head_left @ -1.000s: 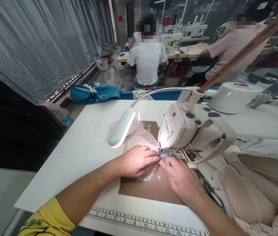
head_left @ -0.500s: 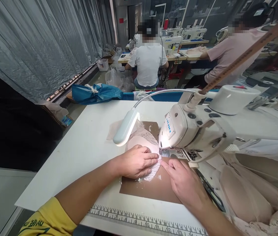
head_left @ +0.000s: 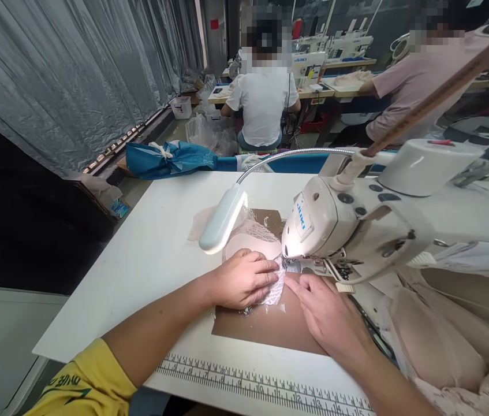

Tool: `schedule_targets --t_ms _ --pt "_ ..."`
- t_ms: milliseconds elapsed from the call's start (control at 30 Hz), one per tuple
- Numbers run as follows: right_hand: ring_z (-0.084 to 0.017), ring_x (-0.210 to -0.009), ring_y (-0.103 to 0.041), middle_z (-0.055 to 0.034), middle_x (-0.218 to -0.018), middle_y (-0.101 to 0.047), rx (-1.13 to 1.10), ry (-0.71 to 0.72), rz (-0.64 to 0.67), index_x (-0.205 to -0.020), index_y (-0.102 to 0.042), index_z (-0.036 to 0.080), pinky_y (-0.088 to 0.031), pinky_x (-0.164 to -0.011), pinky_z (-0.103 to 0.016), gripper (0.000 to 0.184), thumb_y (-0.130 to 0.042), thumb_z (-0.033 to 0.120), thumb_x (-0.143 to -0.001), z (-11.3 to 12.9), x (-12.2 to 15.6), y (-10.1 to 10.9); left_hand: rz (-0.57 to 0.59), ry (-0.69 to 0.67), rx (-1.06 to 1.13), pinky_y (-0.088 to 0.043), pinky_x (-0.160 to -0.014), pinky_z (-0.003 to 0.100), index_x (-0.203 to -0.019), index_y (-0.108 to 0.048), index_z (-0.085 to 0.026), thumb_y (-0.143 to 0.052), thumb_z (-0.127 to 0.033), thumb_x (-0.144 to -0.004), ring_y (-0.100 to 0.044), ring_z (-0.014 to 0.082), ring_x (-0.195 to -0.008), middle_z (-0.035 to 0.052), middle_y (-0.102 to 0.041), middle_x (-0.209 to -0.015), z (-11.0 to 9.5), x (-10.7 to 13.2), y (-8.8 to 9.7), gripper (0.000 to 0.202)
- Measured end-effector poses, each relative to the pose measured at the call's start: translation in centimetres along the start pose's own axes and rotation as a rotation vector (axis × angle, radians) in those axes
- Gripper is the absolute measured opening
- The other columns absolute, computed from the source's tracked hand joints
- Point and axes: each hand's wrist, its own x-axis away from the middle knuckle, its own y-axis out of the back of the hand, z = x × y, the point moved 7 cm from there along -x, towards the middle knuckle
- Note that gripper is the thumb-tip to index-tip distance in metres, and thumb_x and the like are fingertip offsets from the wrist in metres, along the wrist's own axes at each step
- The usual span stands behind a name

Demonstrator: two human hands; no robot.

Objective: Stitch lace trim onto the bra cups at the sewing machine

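A pale pink bra cup with lace [head_left: 255, 238] lies under the head of a white sewing machine [head_left: 313, 216]. My left hand [head_left: 244, 280] rests flat on the cup, its fingers stretched over the lace close to the needle area. Its palm covers part of the cup. My right hand [head_left: 322, 306] lies on the brown sheet [head_left: 265, 326], with one digit stretched to the right edge of the lace and the others bent. I see no fabric gripped in it. The machine head hides the needle.
A lit lamp [head_left: 222, 222] on a bent metal neck hangs over the white table [head_left: 153, 260]. Beige cups and lace [head_left: 435, 335] are piled at right. A printed ruler [head_left: 261, 384] runs along the front edge. Two people sit farther back by other sewing machines.
The lace part below the needle has shifted slightly away from me, and less of it shows past my left fingers. Both hands keep nearly the same pose. The view has shifted slightly.
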Motion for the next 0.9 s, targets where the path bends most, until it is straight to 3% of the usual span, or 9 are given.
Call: schedule_targets --t_ms 333,667,900 --pt "-0.017 -0.073 -0.043 -0.0039 -0.081 -0.053 -0.286 0.141 0.149 -0.112 -0.062 0.022 -0.03 -0.062 -0.028 0.04 -0.042 0.004 -0.081 1.3 0.8 -0.2 0.049 -0.026 0.072 -0.038 -0.088 0.037 -0.117 -0.059 -0.016 -0.042 -0.028 -0.093 -0.053 0.0215 -0.096 0.0113 -0.061 -0.11 -1.0 -0.2 0.3 0.031" --pt "-0.017 -0.073 -0.042 -0.0038 -0.08 -0.052 -0.294 0.16 0.149 -0.116 -0.06 0.022 -0.029 -0.061 -0.028 0.043 -0.039 0.003 -0.084 1.2 1.0 -0.2 0.028 -0.058 0.107 -0.036 -0.09 0.039 -0.117 -0.058 -0.016 -0.043 -0.027 -0.093 -0.052 0.0218 -0.1 0.0122 -0.06 -0.113 -1.5 1.1 0.0 0.03" --pt "-0.016 -0.073 -0.045 -0.0042 -0.081 -0.055 -0.361 0.157 0.074 -0.111 -0.061 0.019 -0.033 -0.064 -0.029 0.037 -0.037 0.004 -0.087 1.1 1.1 0.2 0.02 -0.095 0.096 -0.036 -0.089 0.038 -0.114 -0.061 -0.018 -0.043 -0.028 -0.093 -0.052 0.0204 -0.095 0.0106 -0.06 -0.112 -1.8 1.0 0.0 0.03"
